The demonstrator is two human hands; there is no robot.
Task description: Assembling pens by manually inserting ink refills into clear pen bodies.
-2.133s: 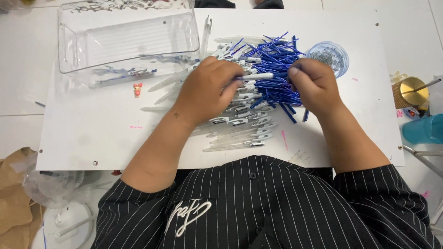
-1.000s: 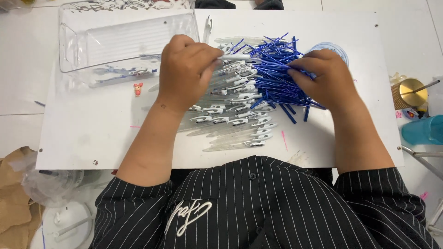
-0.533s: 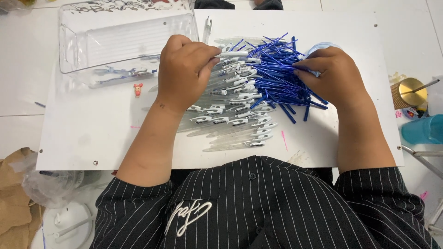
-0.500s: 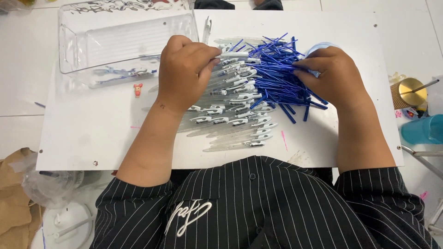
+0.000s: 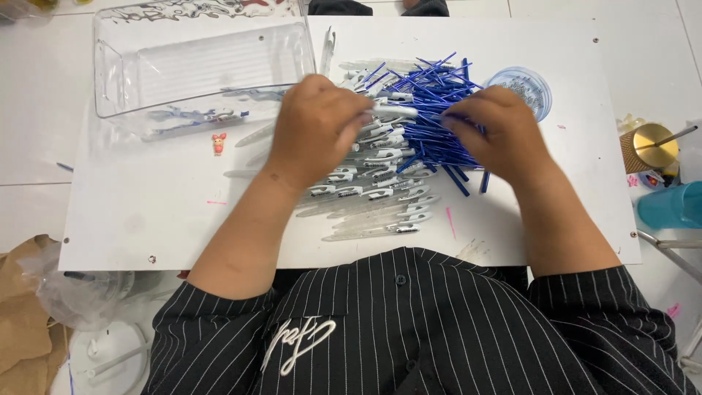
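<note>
My left hand (image 5: 318, 128) is curled over the heap of clear pen barrels (image 5: 376, 183) in the middle of the white board (image 5: 146, 219), fingers bent down, and a single clear barrel (image 5: 395, 112) sticks out from under my fingertips toward the right; I seem to have hold of it, though my knuckles hide the grip. My right hand (image 5: 497, 132) rests half closed on the pile of blue refills (image 5: 431, 110), fingertips pinched among the thin blue sticks; I cannot tell how many it has. The refills lie just right of the barrels, the two heaps overlapping between my hands. Behind the refills stands a small round clear cup (image 5: 530, 80). At the board's far left corner sits a clear plastic bin (image 5: 197, 62), with a few assembled pens (image 5: 190, 121) lying along its near side and a tiny red figure (image 5: 218, 143) just beside them. Off the board to the right are a gold lid (image 5: 654, 143) and a teal container (image 5: 673, 205).
</note>
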